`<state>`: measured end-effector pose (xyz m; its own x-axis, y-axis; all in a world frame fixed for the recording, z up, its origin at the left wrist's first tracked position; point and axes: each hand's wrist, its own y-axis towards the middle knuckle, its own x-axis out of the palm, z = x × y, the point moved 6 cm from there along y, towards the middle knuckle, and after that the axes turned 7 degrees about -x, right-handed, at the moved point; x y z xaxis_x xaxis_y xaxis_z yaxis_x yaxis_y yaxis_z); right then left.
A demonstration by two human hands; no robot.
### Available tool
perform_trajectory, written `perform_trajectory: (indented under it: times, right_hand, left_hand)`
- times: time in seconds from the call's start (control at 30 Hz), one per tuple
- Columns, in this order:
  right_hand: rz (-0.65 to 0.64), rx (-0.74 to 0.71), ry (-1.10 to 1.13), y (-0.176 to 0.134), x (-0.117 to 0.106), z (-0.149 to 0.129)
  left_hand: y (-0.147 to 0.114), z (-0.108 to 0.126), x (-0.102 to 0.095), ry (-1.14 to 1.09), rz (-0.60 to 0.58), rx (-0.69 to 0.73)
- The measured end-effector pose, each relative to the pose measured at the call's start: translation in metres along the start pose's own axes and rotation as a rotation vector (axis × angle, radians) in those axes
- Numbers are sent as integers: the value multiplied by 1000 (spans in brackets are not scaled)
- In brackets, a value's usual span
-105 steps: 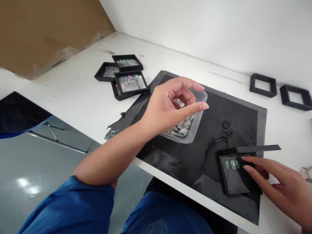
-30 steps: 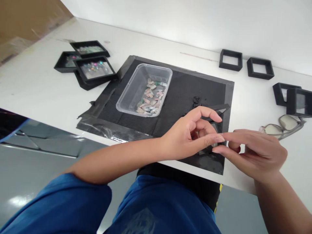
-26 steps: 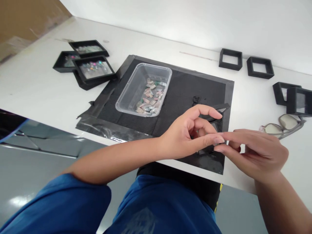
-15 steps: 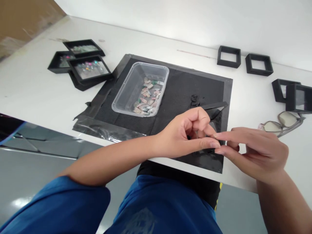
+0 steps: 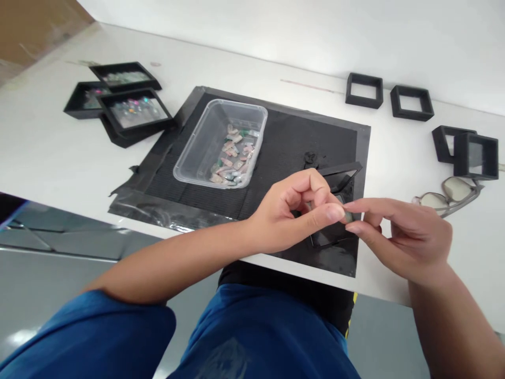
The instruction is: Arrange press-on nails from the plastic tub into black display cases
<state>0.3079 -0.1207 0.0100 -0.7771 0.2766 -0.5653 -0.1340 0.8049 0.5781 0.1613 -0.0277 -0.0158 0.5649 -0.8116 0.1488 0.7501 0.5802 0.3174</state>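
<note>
My left hand (image 5: 300, 210) is closed in a pinch above the right part of a black ribbed mat (image 5: 288, 142). My right hand (image 5: 406, 234) meets it from the right, thumb and forefinger bent around the same spot. Between the fingertips shows a small pale greenish piece (image 5: 347, 216), mostly hidden, so its kind is unclear. Beneath the hands lies an open black-framed case (image 5: 340, 171), partly covered by the left hand. A clear plastic tub (image 5: 193, 152) on the mat contains several small pink, white and green pieces (image 5: 236, 158).
Stacked black display frames (image 5: 136, 126) with small glittering pieces stand at the left. Several black frames, including one frame (image 5: 363, 90) at the back, are on the right. Glasses (image 5: 445, 197) rest near my right hand. Dark scraps (image 5: 311, 158) lie on the mat.
My fingertips have parted slightly, and the pale greenish piece now shows between them. The whole view has shifted a little, so the table's things appear farther left.
</note>
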Motion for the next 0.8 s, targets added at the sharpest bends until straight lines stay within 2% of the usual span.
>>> perform_trajectory:
  times: [0.13, 0.27, 0.37, 0.47, 0.57, 0.7, 0.8]
  right_hand:
    - [16, 52, -74, 0, -4, 5]
    - [-51, 88, -160, -1, -4, 16]
    - [-177, 129, -230, -4, 3, 31]
    - [-331, 217, -313, -10, 11, 48]
    - [-434, 305, -321, -15, 16, 59]
    - [-422, 306, -317, -15, 18, 60]
    - [-410, 282, -294, -14, 20, 58]
  left_hand:
    - [-7, 14, 2, 316, -17, 248]
    - [-15, 19, 10, 473, -110, 337]
    - [-20, 21, 18, 533, -207, 391]
    - [-25, 14, 28, 670, -379, 394]
    - [-32, 0, 34, 856, -561, 365]
    - [-36, -20, 35, 1040, -722, 257]
    - [-36, -24, 36, 1067, -745, 210]
